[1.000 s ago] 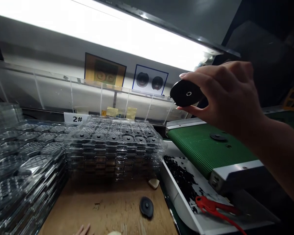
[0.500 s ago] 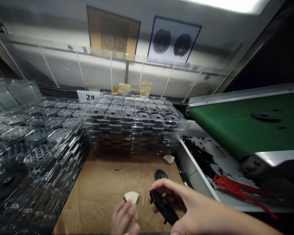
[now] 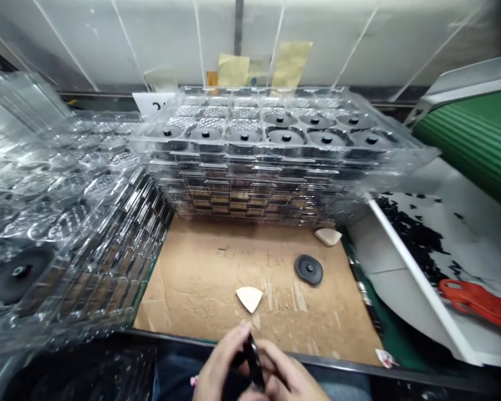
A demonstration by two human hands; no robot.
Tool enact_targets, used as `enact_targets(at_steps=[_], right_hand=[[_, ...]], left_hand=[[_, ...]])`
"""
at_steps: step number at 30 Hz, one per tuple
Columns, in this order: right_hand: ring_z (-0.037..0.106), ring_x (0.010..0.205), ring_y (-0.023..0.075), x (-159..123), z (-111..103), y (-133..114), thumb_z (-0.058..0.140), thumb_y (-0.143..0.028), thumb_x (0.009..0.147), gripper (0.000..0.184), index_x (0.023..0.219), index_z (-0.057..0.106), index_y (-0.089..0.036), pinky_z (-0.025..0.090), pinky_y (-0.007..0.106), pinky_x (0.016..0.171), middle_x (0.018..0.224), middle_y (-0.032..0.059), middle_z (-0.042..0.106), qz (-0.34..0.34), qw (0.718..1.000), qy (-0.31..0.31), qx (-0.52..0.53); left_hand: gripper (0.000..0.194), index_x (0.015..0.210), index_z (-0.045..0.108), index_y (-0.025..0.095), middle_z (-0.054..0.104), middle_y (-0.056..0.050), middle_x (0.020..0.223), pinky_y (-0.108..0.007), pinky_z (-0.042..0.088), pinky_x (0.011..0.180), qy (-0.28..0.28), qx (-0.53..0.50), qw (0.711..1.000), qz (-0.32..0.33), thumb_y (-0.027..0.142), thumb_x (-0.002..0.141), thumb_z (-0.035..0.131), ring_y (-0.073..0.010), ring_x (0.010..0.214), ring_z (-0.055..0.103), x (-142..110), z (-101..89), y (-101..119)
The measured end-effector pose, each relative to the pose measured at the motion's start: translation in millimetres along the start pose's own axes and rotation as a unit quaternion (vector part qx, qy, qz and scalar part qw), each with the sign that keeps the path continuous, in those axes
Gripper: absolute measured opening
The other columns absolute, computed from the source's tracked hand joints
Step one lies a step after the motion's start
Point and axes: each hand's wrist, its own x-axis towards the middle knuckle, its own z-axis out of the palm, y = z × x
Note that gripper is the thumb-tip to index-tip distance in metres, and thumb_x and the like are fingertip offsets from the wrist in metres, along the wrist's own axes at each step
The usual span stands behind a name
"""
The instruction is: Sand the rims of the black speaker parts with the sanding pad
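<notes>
Down from over the green belt [image 3: 484, 131] comes my right hand [image 3: 290, 373], now beside my left hand [image 3: 221, 362] at the cardboard's near edge, with the black part [image 3: 254, 359] between them. I have both hands low, fingertips turned inward and away from the body. Left fingers are curled, nearly closed, against the part's upper end; right fingers bend around its other side, also nearly closed on it. I see the part almost edge-on, upright and slightly tilted; the thumbs' exact grip I can't tell.

Just beyond the fingertips, 1 white wedge [image 3: 249, 299] lies on the cardboard [image 3: 192, 284]; farther right are 1 black disc [image 3: 309, 269] and another wedge [image 3: 328, 236], near the central tray stack [image 3: 254, 184]. Right of the board sits the white bin [image 3: 417, 273], holding a red tool [image 3: 480, 301].
</notes>
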Motion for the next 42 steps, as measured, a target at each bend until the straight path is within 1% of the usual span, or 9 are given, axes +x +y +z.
enact_targets(at_steps=[4, 9, 15, 20, 26, 29, 32, 37, 42], right_hand=[[0.056, 0.061, 0.0163, 24.7, -18.7, 4.5, 0.037, -0.059, 0.085, 0.058, 0.127, 0.046, -0.02, 0.049, 0.033, 0.064, 0.084, 0.0062, 0.055, 0.008, 0.979, 0.152, -0.137], [0.058, 0.083, 0.0252, 54.6, -17.5, 21.2, 0.044, -0.04, 0.086, 0.037, 0.113, 0.058, -0.02, 0.047, 0.043, 0.072, 0.107, 0.0133, 0.05, -0.03, 0.931, 0.263, -0.251], [0.061, 0.082, 0.0232, 60.2, -10.5, 13.0, 0.043, -0.03, 0.087, 0.028, 0.105, 0.063, -0.021, 0.047, 0.04, 0.076, 0.089, 0.0066, 0.067, -0.131, 0.929, 0.198, -0.285], [0.062, 0.077, 0.0182, 54.2, -24.1, -48.2, 0.046, -0.029, 0.088, 0.025, 0.106, 0.061, -0.023, 0.05, 0.03, 0.064, 0.093, 0.0043, 0.067, -0.146, 0.923, 0.216, -0.285], [0.061, 0.079, 0.0165, 18.9, -1.2, -107.2, 0.043, -0.012, 0.084, 0.028, 0.109, 0.054, -0.018, 0.047, 0.03, 0.071, 0.092, 0.0041, 0.066, -0.291, 0.898, 0.177, -0.279], [0.062, 0.075, 0.0151, 13.0, 0.4, -114.4, 0.043, -0.009, 0.083, 0.024, 0.098, 0.059, -0.019, 0.046, 0.028, 0.07, 0.088, 0.0013, 0.068, -0.263, 0.909, 0.14, -0.292], [0.06, 0.074, 0.0174, 10.4, -2.4, -112.5, 0.042, -0.009, 0.083, 0.025, 0.1, 0.059, -0.014, 0.045, 0.032, 0.069, 0.087, 0.0056, 0.067, -0.307, 0.873, 0.232, -0.3], [0.06, 0.068, 0.0138, -24.3, -15.9, -94.7, 0.044, -0.01, 0.085, 0.022, 0.1, 0.056, -0.021, 0.045, 0.026, 0.065, 0.08, 0.0005, 0.067, -0.32, 0.88, 0.17, -0.307], [0.055, 0.062, 0.0163, -40.1, -32.2, -98.7, 0.04, -0.019, 0.091, 0.023, 0.108, 0.055, -0.02, 0.039, 0.031, 0.06, 0.075, 0.0031, 0.064, -0.272, 0.845, 0.229, -0.4]], left_hand=[[0.069, 0.125, 0.045, 0.037, 0.061, -0.008, 0.121, -0.042, 0.047, 0.09, 0.052, -0.337, 0.917, -0.209, 0.038, 0.062, 0.073, -0.0311, 0.11, 0.055, 23.1, -20.1, 5.1], [0.046, 0.107, 0.061, 0.03, 0.063, -0.006, 0.118, -0.037, 0.048, 0.091, 0.058, -0.452, 0.854, -0.251, 0.037, 0.063, 0.071, -0.0295, 0.109, 0.056, 38.8, -31.8, 16.9], [0.044, 0.103, 0.064, 0.029, 0.067, -0.006, 0.112, -0.036, 0.048, 0.09, 0.063, -0.454, 0.85, -0.258, 0.034, 0.06, 0.073, -0.0293, 0.107, 0.058, 41.5, -27.2, 27.0], [0.051, 0.104, 0.064, 0.023, 0.066, -0.009, 0.112, -0.033, 0.046, 0.09, 0.063, -0.421, 0.866, -0.261, 0.031, 0.056, 0.078, -0.0271, 0.104, 0.059, 41.7, -14.7, 41.5], [0.049, 0.1, 0.066, 0.022, 0.071, -0.006, 0.095, -0.025, 0.048, 0.08, 0.028, -0.377, 0.88, -0.287, 0.026, 0.053, 0.081, -0.0199, 0.091, 0.063, 40.0, 0.8, 54.7], [0.05, 0.095, 0.068, 0.024, 0.07, -0.003, 0.097, -0.022, 0.048, 0.078, 0.013, -0.357, 0.893, -0.273, 0.022, 0.048, 0.083, -0.0181, 0.089, 0.063, 38.9, 6.3, 59.6], [0.03, 0.086, 0.071, 0.022, 0.071, -0.003, 0.088, -0.025, 0.045, 0.085, -0.033, -0.344, 0.898, -0.272, 0.028, 0.057, 0.079, -0.0177, 0.089, 0.063, 36.2, 14.1, 66.9], [0.058, 0.095, 0.069, 0.026, 0.07, -0.002, 0.101, -0.025, 0.045, 0.084, -0.048, -0.34, 0.896, -0.28, 0.034, 0.04, 0.084, -0.0189, 0.092, 0.063, 27.9, 18.2, 81.8], [0.058, 0.092, 0.07, 0.026, 0.072, -0.001, 0.09, -0.022, 0.044, 0.084, -0.073, -0.317, 0.897, -0.299, 0.039, 0.037, 0.083, -0.0162, 0.089, 0.063, 23.0, 29.5, 83.0]])
